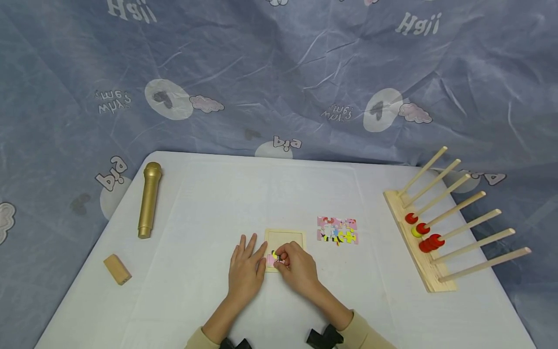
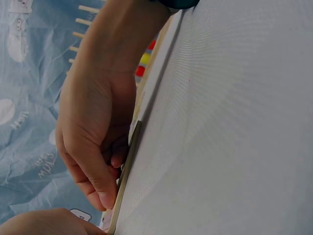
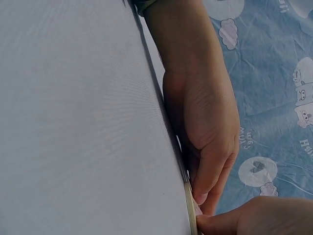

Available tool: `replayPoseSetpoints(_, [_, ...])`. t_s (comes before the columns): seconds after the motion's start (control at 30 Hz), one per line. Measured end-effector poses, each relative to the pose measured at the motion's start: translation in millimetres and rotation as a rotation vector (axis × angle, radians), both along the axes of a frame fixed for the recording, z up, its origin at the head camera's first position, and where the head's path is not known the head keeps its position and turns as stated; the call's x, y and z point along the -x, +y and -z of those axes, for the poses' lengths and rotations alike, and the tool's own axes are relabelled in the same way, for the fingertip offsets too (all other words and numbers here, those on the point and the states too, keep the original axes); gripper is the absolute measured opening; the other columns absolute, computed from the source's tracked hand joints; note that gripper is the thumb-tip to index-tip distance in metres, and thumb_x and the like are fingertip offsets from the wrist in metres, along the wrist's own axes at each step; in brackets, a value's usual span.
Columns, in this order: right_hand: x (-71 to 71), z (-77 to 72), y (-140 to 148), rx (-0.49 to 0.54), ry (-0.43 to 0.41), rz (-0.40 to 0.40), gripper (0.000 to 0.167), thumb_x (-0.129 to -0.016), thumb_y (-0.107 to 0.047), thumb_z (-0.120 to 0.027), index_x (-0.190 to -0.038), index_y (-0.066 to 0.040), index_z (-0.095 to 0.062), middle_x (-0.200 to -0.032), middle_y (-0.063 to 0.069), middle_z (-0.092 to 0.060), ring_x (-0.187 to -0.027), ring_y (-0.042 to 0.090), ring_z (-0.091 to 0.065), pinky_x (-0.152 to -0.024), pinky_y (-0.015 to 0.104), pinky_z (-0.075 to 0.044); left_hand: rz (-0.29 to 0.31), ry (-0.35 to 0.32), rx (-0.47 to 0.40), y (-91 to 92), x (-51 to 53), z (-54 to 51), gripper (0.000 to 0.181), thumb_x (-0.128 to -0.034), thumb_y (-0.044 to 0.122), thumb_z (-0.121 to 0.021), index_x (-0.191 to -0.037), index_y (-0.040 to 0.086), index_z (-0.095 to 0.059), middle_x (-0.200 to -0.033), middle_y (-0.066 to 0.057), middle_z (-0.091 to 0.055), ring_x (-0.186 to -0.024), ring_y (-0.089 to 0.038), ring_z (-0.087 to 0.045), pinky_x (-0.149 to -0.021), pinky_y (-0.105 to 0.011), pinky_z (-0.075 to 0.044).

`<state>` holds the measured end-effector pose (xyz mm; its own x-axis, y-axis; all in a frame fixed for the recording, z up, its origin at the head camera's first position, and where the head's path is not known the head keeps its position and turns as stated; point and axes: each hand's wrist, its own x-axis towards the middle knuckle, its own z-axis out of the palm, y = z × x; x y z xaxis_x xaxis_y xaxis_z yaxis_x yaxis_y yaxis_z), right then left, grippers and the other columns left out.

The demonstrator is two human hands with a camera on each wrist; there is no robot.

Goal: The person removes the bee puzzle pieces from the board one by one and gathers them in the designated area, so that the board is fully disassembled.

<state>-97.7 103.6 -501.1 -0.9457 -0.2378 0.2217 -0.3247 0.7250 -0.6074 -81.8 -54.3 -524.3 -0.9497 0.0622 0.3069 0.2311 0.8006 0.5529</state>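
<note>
Right hand (image 1: 299,267) pinches pink-and-yellow jigsaw piece (image 1: 271,261) in near-left corner of square pale-wood tray (image 1: 285,238). Left hand (image 1: 245,274) spread, grasping nothing, beside tray. Flat multicoloured jigsaw cluster (image 1: 336,231) lies rightward, nearer right hand, long axis sideways.

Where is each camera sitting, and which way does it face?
Head: worn on the head, facing forward and down at the table; the left hand, right hand and both forearms show.
Left wrist: worn there, facing across to the right hand, with the beaded rack beyond; part of the left hand shows low down.
Right wrist: worn there, facing across to the left hand and patterned cloth; part of the right hand shows.
Shared: both wrist views show the wooden tray edge-on.
</note>
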Motion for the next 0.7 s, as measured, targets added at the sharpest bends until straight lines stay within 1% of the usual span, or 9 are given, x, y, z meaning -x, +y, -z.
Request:
replayPoseSetpoints(0.17, [-0.6, -1.1, -0.3, -0.013, 0.006, 0.009, 0.024, -0.077, -0.011, -0.081, -0.091, -0.012, -0.062, -0.080, -0.004, -0.054, -0.063, 0.002, -0.047, -0.056, 0.017, -0.035, -0.002, -0.008, -0.003, -0.1, 0.0, -0.1, 0.037, -0.0886, 0.013, -0.067, -0.126, 0.011, -0.067, -0.146, -0.017, -0.050, -0.143, -0.043, -0.033, -0.113, -0.059, -0.028])
replayPoseSetpoints(0.27, [-1.2, -1.4, -0.4, -0.002, 0.005, 0.013, 0.025, -0.077, -0.011, -0.080, -0.091, -0.012, -0.060, -0.082, -0.003, -0.057, -0.064, 0.003, -0.049, -0.056, 0.017, -0.036, -0.002, -0.008, -0.001, -0.2, 0.1, -0.6, 0.037, -0.0888, 0.013, -0.067, -0.126, 0.011, -0.067, -0.146, -0.017, -0.050, -0.143, -0.043, -0.033, -0.113, -0.059, -0.028])
replayPoseSetpoints(0.37, [-1.3, -1.4, -0.7, 0.020, -0.003, 0.014, 0.024, -0.077, -0.010, -0.080, -0.090, -0.013, -0.060, -0.080, -0.004, -0.060, -0.064, 0.002, -0.050, -0.056, 0.017, -0.037, 0.000, -0.007, -0.001, -0.4, 0.2, -0.7, 0.037, -0.0887, 0.014, -0.067, -0.126, 0.011, -0.067, -0.146, -0.018, -0.049, -0.143, -0.043, -0.033, -0.113, -0.059, -0.028])
replayPoseSetpoints(0.47, [-1.1, -2.3, -0.3, 0.081, -0.053, 0.021, 0.022, -0.078, -0.009, -0.080, -0.089, -0.016, -0.062, -0.076, -0.007, -0.060, -0.063, 0.001, -0.049, -0.056, 0.017, -0.039, 0.005, -0.006, -0.005, -0.5, 0.2, -0.5, 0.038, -0.0892, 0.014, -0.067, -0.127, 0.011, -0.067, -0.146, -0.018, -0.049, -0.143, -0.044, -0.032, -0.113, -0.059, -0.028])
replayPoseSetpoints(0.6, [-0.5, -5.0, 1.0, 0.211, -0.140, 0.031, 0.018, -0.081, -0.007, -0.077, -0.088, -0.018, -0.065, -0.074, -0.010, -0.060, -0.064, 0.001, -0.050, -0.058, 0.017, -0.042, 0.006, -0.003, -0.009, -0.3, 0.5, 0.4, 0.037, -0.0896, 0.015, -0.067, -0.126, 0.011, -0.067, -0.147, -0.018, -0.049, -0.143, -0.043, -0.032, -0.113, -0.060, -0.028])
replayPoseSetpoints(0.7, [0.7, -8.1, 2.6, 0.312, -0.173, 0.038, 0.018, -0.081, -0.002, -0.075, -0.087, -0.017, -0.067, -0.075, -0.007, -0.062, -0.066, 0.004, -0.052, -0.059, 0.018, -0.044, 0.004, -0.007, -0.008, 0.0, 0.0, 0.9, 0.037, -0.0896, 0.015, -0.067, -0.126, 0.011, -0.067, -0.147, -0.017, -0.049, -0.143, -0.043, -0.032, -0.113, -0.059, -0.027])
